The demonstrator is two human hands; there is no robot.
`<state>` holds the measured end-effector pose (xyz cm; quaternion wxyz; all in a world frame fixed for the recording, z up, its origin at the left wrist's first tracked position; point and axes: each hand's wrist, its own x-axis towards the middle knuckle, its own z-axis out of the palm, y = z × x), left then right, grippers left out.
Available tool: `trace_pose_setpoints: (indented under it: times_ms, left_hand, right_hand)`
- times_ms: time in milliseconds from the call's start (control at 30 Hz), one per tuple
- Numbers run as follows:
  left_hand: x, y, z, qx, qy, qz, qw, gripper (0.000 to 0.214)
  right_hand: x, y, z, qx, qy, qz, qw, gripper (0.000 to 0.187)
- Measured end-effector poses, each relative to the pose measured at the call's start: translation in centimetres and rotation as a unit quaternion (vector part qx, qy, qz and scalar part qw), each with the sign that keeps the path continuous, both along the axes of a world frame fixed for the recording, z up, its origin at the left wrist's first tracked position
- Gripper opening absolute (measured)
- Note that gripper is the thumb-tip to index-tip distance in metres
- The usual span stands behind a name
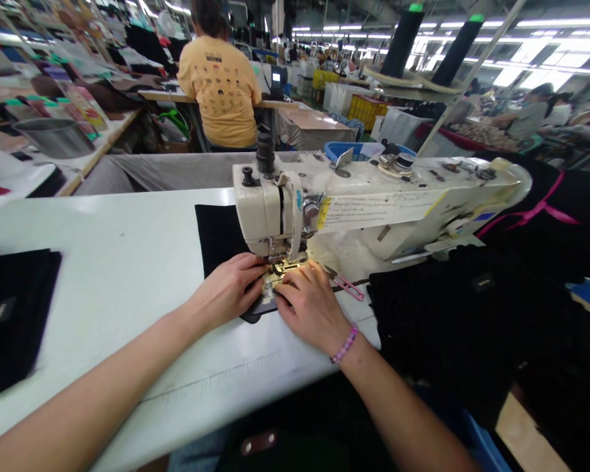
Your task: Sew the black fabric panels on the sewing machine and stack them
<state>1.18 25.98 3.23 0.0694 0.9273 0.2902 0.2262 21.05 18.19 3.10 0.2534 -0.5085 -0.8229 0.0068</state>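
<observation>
At the white sewing machine (pixel 295 203), both hands work close to the lit presser foot (pixel 288 265). My left hand (pixel 233 285) has its fingers together and bent, pressing black fabric (pixel 219 229) at the left of the foot. The fabric lies under that hand and reaches back past the machine head. My right hand (pixel 307 301) curls on the other side of the foot, its thumb and fingertips close together by the plate. Whatever these fingertips hold is too small to make out. Pink-handled thread snips (pixel 347 285) lie just right of this hand.
A stack of black pieces (pixel 14 314) lies at the table's left. Black garments (pixel 452 308) are heaped on the right, by a blue bin (pixel 482 439). Two black thread cones (pixel 402 39) stand behind the machine. A person in a yellow shirt (pixel 219 92) sits ahead.
</observation>
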Motion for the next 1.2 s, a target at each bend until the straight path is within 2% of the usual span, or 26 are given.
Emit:
trace_pose_setpoints:
  times_ms: [133,267,333,400,467,500,600,700,800,900,933,1000,1100,1133,1200]
  left_hand:
    - [-0.1,-0.1,-0.4,0.005,0.006,0.034,0.999,0.034]
    - [-0.3,-0.7,-0.7,-0.003,0.025,0.08,0.996,0.035]
    - [-0.3,-1.1,-0.8,-0.011,0.048,0.125,0.991,0.038]
    - [-0.1,-1.3,-0.8,-0.023,0.08,0.179,0.98,0.045]
    - [0.1,-1.3,-0.8,-0.038,0.105,0.214,0.97,0.052]
    - [0.2,-1.3,-0.8,-0.044,0.113,0.221,0.968,0.054]
    - [0.1,-1.7,-0.9,-0.051,0.116,0.225,0.966,0.057]
    - [-0.4,-3.5,-1.2,-0.05,0.125,0.23,0.964,0.06]
    - [-1.2,-6.7,-1.2,-0.043,0.129,0.209,0.968,0.062]
    - [-2.5,-9.5,-0.2,-0.057,0.106,0.166,0.979,0.057]
    - [-3.1,-9.8,0.3,-0.073,0.086,0.174,0.978,0.052]
    - [-4.5,-9.3,1.5,-0.102,0.035,0.259,0.96,0.044]
    - [-7.0,-6.5,2.6,-0.105,-0.017,0.446,0.889,0.042]
    - [-7.6,-5.4,2.7,-0.106,-0.025,0.483,0.869,0.041]
    - [-8.4,-3.6,2.4,-0.125,-0.039,0.511,0.85,0.032]
  right_hand:
    - [0.5,-2.8,1.3,0.029,0.049,0.006,0.998,0.008]
    - [2.0,-7.2,3.6,0.114,0.083,-0.021,0.99,0.013]
    - [3.6,-9.3,4.7,0.164,0.061,-0.066,0.982,0.017]
    - [5.8,-10.9,5.7,0.197,0.03,-0.142,0.97,0.02]
    - [8.4,-12.0,6.4,0.2,0.0,-0.222,0.954,0.026]
    - [9.7,-12.4,6.5,0.183,-0.021,-0.251,0.95,0.036]
    - [13.3,-13.5,5.9,0.129,-0.072,-0.308,0.94,0.07]
    - [15.6,-14.5,4.3,0.087,-0.088,-0.297,0.947,0.069]
    - [16.4,-15.1,3.0,0.071,-0.09,-0.284,0.952,0.067]
    - [16.4,-15.1,2.5,0.074,-0.082,-0.291,0.951,0.07]
    - [16.3,-15.1,2.5,0.076,-0.078,-0.291,0.95,0.07]
    - [16.1,-14.9,2.5,0.08,-0.073,-0.29,0.951,0.07]
    - [15.7,-14.5,2.5,0.086,-0.067,-0.287,0.952,0.07]
    - [15.6,-14.4,2.4,0.087,-0.062,-0.287,0.952,0.072]
    - [15.6,-14.3,2.0,0.09,-0.046,-0.283,0.954,0.077]
